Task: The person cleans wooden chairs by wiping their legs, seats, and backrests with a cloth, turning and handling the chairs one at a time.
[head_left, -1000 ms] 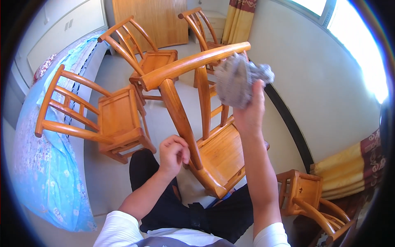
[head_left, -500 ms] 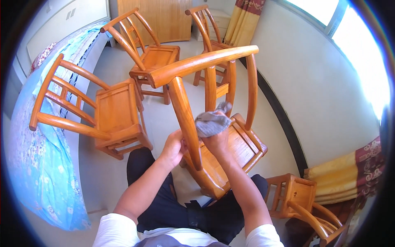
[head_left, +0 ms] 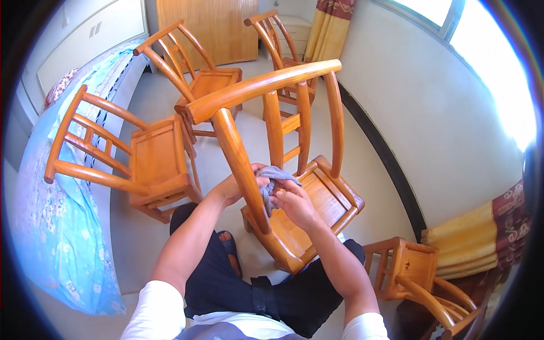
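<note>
Before me stands a glossy orange-brown wooden chair [head_left: 235, 153], its curved top rail facing me and its panelled seat beyond the backrest post. A grey cloth [head_left: 268, 198] is bunched against the left backrest post. My left hand [head_left: 238, 186] reaches around that post from the left, its fingers coming out on the inner side and gripping the cloth. On the inner side, above the seat, my right hand [head_left: 294, 203] has its fingers closed on the same cloth. Part of my left hand is hidden behind the post.
More wooden chairs stand around: one at left [head_left: 158, 161], one behind it [head_left: 212, 85], one at the back [head_left: 292, 65] and a smaller one at lower right [head_left: 416, 266]. A bed with a blue cover [head_left: 68, 249] lines the left; a white wall [head_left: 419, 107] and curtains [head_left: 464, 246] the right.
My right hand has come down along the post with the cloth. My left hand has moved up and reached around the post to the cloth. The view has shifted slightly.
</note>
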Motion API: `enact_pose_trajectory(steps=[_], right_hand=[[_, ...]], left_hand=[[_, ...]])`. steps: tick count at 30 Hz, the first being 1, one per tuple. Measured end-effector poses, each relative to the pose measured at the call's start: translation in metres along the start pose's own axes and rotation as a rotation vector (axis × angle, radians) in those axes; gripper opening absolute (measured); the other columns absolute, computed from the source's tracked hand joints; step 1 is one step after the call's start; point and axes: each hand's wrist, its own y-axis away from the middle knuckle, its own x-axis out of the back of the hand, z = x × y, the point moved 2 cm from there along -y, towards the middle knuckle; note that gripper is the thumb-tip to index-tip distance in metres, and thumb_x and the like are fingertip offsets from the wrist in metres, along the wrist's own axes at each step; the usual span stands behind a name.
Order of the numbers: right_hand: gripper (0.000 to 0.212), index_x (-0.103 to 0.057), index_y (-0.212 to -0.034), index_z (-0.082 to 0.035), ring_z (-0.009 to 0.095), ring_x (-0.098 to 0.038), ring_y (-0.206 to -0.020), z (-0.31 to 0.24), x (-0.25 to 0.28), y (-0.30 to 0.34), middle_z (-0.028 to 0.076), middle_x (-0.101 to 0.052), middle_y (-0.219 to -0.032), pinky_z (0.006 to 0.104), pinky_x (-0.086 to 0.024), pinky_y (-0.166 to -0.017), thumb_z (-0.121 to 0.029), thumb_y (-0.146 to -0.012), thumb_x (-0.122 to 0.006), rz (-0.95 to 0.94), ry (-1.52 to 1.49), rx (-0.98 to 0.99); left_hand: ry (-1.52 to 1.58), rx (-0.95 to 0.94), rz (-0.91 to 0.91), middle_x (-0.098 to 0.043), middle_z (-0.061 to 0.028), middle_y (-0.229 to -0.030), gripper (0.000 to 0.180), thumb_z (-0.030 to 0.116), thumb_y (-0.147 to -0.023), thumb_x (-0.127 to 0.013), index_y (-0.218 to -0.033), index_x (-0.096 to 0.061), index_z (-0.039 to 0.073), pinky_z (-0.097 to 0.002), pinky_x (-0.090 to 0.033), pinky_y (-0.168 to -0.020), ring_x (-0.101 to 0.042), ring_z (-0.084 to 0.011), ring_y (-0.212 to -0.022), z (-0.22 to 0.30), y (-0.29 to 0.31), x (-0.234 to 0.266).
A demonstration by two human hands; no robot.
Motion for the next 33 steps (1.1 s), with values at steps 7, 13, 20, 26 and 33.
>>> enact_pose_trajectory(steps=[7, 13, 20, 26, 33], right_hand=[[0.037, -0.058, -0.12, 0.0, 0.023, -0.063, -0.1, 0.01, 0.022, 0.007, 0.012, -0.063, -0.112, 0.0331, -0.051, -0.089, 0.001, -0.084, -0.052, 0.163, 0.318, 0.195], [0.028, -0.063, -0.108, -0.008, 0.035, -0.051, -0.107, 0.078, 0.01, 0.028, 0.012, -0.058, -0.114, 0.0441, -0.044, -0.092, -0.003, -0.082, -0.055, 0.236, 1.478, 0.561], [0.03, -0.062, -0.106, -0.008, 0.035, -0.049, -0.109, 0.068, 0.004, 0.036, 0.011, -0.056, -0.116, 0.0442, -0.041, -0.092, 0.0, -0.078, -0.054, 0.22, 1.454, 0.55], [0.036, -0.062, -0.106, -0.008, 0.034, -0.049, -0.111, 0.059, -0.003, 0.038, 0.011, -0.056, -0.116, 0.0431, -0.04, -0.092, -0.008, -0.071, -0.07, 0.239, 1.432, 0.523], [0.029, -0.063, -0.106, -0.009, 0.036, -0.049, -0.108, 0.063, 0.005, 0.037, 0.013, -0.055, -0.113, 0.0441, -0.04, -0.093, -0.012, -0.077, -0.064, 0.255, 1.463, 0.527]], left_hand=[[0.302, -0.285, 0.1, -0.065, -0.0118, -0.108, 0.034, 0.028, -0.097, -0.053, -0.12, -0.057, 0.002, -0.0326, -0.053, -0.085, -0.064, -0.019, -0.095, 0.01, 0.001, 0.011], [0.594, -0.49, 0.015, -0.063, -0.0053, -0.084, 0.036, 0.038, -0.102, -0.042, -0.109, -0.062, 0.009, -0.032, -0.055, -0.073, -0.064, -0.0188, -0.077, 0.086, -0.031, 0.024], [0.449, -0.41, 0.357, -0.066, -0.0024, -0.105, 0.035, 0.038, -0.1, -0.053, -0.114, -0.063, 0.008, -0.0341, -0.051, -0.088, -0.062, -0.0159, -0.098, 0.078, -0.068, -0.015], [0.135, -0.316, 0.306, -0.066, -0.0023, -0.089, 0.032, 0.034, -0.097, -0.055, -0.102, -0.068, 0.005, -0.0298, -0.05, -0.075, -0.062, -0.0125, -0.081, 0.005, -0.082, 0.008], [-0.429, 0.172, 0.002, -0.068, -0.0082, -0.108, 0.042, 0.036, -0.101, -0.05, -0.119, -0.059, -0.001, -0.028, -0.05, -0.088, -0.063, -0.0138, -0.098, -0.085, -0.084, 0.03]])
